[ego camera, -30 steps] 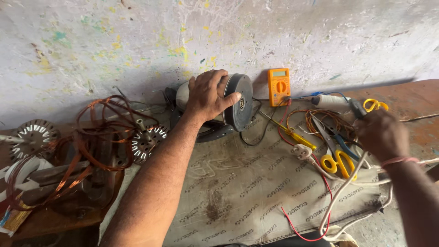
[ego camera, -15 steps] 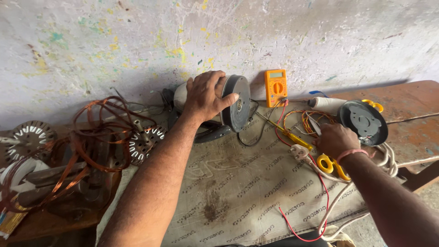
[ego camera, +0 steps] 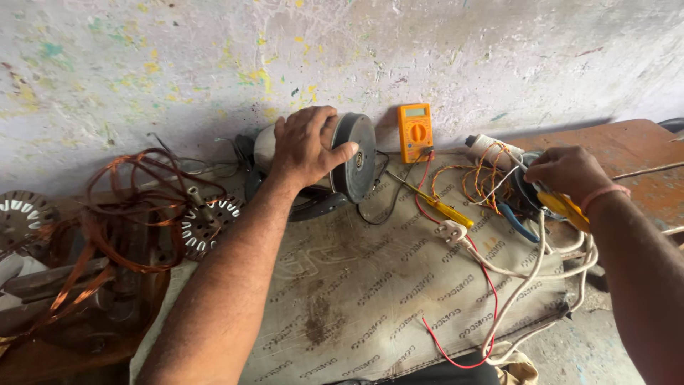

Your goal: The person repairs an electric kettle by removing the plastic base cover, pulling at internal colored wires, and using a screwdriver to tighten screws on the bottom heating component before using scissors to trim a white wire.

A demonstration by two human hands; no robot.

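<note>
My left hand (ego camera: 308,146) grips the top of a round fan motor (ego camera: 354,155) that stands on edge against the wall, its dark disc face turned right. My right hand (ego camera: 566,171) is closed on a dark round cover (ego camera: 529,191), mostly hidden behind the fingers, low over a tangle of orange and white wires (ego camera: 484,178). An orange multimeter (ego camera: 415,132) leans on the wall between the two hands.
A yellow-handled screwdriver (ego camera: 445,209), a white plug (ego camera: 452,232), blue-handled pliers (ego camera: 516,221) and yellow scissors (ego camera: 566,207) lie on the printed sack cloth (ego camera: 370,285). Copper wire coils (ego camera: 121,207) and a slotted stator (ego camera: 206,221) sit at the left.
My right hand lifted the dark round cover from the far right and has brought it down and left, among the wires. My left hand has stayed on the motor.
</note>
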